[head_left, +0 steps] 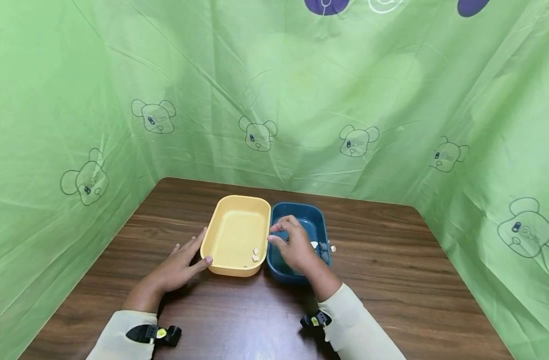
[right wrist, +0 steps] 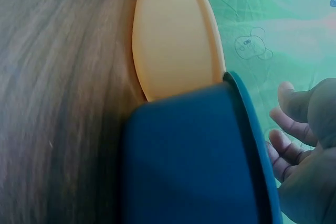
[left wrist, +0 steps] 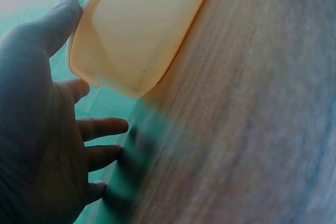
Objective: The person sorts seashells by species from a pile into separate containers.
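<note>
A yellow tray (head_left: 238,271) and a dark blue tray (head_left: 320,220) stand side by side on the table. My left hand (head_left: 179,267) touches the yellow tray's near left corner. In the left wrist view, its thumb lies at the rim and the other fingers are spread. Small whitish pebble-like pieces (head_left: 255,258) lie in the yellow tray's near right corner. Over the blue tray is my right hand (head_left: 296,246), thumb and forefinger apart, nothing visible between them. Beside it in the blue tray are a white piece (head_left: 314,244) and dark grey stones (head_left: 324,252), partly hidden by the hand.
A small pale piece (head_left: 333,248) lies on the wooden table (head_left: 382,280) just right of the blue tray. Green cloth (head_left: 301,165) with printed bear faces hangs behind the table and along both sides.
</note>
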Demonstrator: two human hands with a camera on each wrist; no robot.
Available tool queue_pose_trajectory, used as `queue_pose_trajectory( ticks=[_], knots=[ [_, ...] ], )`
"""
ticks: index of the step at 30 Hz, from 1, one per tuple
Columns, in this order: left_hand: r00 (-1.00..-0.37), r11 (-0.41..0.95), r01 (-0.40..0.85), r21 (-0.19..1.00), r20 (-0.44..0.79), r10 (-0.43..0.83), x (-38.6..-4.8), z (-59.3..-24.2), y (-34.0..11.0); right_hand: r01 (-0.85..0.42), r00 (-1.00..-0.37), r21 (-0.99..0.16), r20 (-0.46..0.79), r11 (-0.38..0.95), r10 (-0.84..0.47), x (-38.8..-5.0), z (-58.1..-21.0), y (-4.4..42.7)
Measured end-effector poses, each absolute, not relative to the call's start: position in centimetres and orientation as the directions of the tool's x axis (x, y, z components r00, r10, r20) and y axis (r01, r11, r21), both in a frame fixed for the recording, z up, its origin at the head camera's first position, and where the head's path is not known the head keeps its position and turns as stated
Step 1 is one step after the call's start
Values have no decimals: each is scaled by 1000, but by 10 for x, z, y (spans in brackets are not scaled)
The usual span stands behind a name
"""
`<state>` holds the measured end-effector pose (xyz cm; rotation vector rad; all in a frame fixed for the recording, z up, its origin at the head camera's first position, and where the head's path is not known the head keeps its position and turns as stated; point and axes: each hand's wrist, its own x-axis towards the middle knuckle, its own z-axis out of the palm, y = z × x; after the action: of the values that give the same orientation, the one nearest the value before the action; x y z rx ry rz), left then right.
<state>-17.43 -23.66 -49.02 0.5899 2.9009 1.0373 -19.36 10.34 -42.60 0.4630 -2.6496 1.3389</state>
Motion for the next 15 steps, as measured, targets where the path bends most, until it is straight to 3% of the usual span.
queue_pose_trajectory(
  ticks=[8,15],
  knots=[
    [-933,708,333,622,109,343,-175,-491,-236,-346,-937,-738,306,580,-168,-195,-423,127],
    [-931,711,340,615,113,348,-175,-491,-237,-351,-934,-789,334,504,-128,-197,-426,155]
  ],
)
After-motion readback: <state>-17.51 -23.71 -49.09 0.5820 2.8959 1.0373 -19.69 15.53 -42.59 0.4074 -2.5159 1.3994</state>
